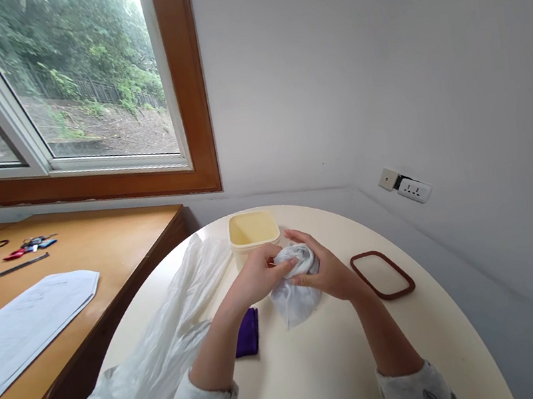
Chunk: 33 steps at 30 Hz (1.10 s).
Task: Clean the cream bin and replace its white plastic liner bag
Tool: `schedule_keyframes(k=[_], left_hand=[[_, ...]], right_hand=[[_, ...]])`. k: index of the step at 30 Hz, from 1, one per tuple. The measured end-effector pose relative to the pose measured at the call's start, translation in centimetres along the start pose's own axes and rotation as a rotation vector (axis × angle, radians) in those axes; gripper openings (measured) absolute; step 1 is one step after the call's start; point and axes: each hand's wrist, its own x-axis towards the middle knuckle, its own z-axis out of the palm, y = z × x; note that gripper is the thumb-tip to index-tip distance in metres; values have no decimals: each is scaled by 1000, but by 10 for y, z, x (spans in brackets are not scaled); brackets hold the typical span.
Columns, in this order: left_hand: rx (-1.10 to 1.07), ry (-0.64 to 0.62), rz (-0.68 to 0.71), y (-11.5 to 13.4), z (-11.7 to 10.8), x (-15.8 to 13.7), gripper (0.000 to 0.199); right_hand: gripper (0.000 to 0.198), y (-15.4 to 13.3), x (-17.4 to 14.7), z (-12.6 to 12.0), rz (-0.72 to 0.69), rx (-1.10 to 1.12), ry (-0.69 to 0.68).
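Both hands are closed around a bunched, thin white plastic bag above the round table. My left hand grips its left side, with the thumb across the gathered top. On the other side, my right hand curves its fingers and thumb around the crumpled part. The loose lower end of the bag hangs below the fingers, and what is inside it, if anything, is hidden. Just behind my left hand stands a cream square bin. A folded purple cloth lies beside my left forearm, partly covered by it.
A long sheet of white plastic stretches along the left of the round table. A brown rounded frame lies at the right. Papers, a pen and keys rest on the wooden desk.
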Motion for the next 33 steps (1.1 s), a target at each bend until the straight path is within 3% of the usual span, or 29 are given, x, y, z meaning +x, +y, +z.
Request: schedule_keyframes(k=[5, 9, 15, 20, 28, 33], left_hand=[[-1, 41, -14, 6, 2, -1, 22], [-26, 78, -58, 6, 3, -1, 22], [-42, 144, -87, 4, 5, 0, 23], [-45, 218, -36, 7, -6, -2, 28], [51, 298, -62, 5, -28, -7, 29], [86, 351, -85, 7, -31, -8, 34]], right_hand=[[50, -3, 2, 11, -14, 5, -20], [43, -5, 3, 18, 9, 13, 1], [32, 7, 4, 15, 108, -262, 79], [22, 29, 5, -12, 147, -414, 226], [21, 78, 36, -80, 195, -364, 680], [26, 111, 62, -100, 178, -334, 883]])
